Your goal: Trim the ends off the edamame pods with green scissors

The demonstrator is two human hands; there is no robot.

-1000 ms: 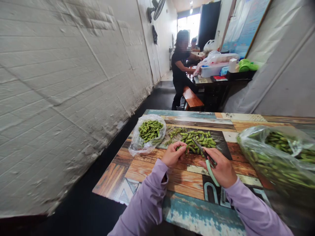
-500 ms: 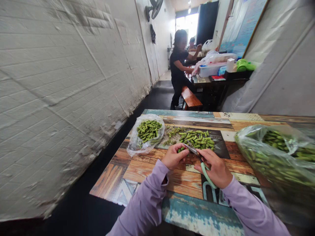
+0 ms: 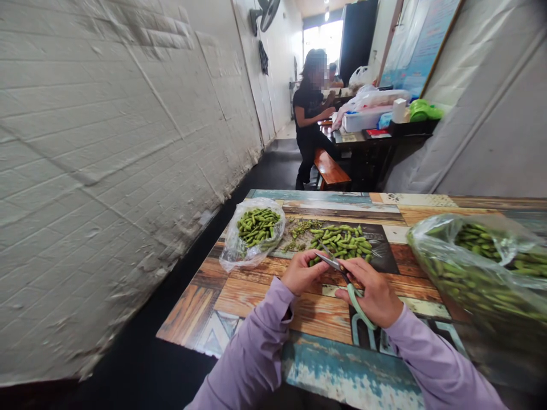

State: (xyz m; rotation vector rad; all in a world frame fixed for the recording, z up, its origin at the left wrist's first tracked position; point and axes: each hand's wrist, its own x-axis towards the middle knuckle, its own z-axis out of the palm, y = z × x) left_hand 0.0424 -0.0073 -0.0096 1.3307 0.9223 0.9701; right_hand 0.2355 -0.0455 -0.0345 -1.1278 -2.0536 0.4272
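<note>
My right hand [image 3: 371,290] is wrapped round a pair of scissors [image 3: 356,302] with pale green handles. Their blades are parted and point toward the fingertips of my left hand [image 3: 304,273]. Those fingers are pinched on an edamame pod [image 3: 315,261], of which only a bit of green shows. Just beyond both hands lies a loose pile of edamame pods [image 3: 344,242] on the table. Small trimmed stem bits [image 3: 301,229] are scattered to the left of this pile.
An open clear plastic bag [image 3: 228,250] with pods stands at the left of the patterned table [image 3: 256,293]. A larger bag of pods [image 3: 474,285] is at the right. Beyond are a person in dark clothes [image 3: 310,114], a bench [image 3: 331,168] and a loaded table.
The scissor blades have opened wider near my left fingertips. Both hands stay almost in place. The person at the back has lowered a raised arm.
</note>
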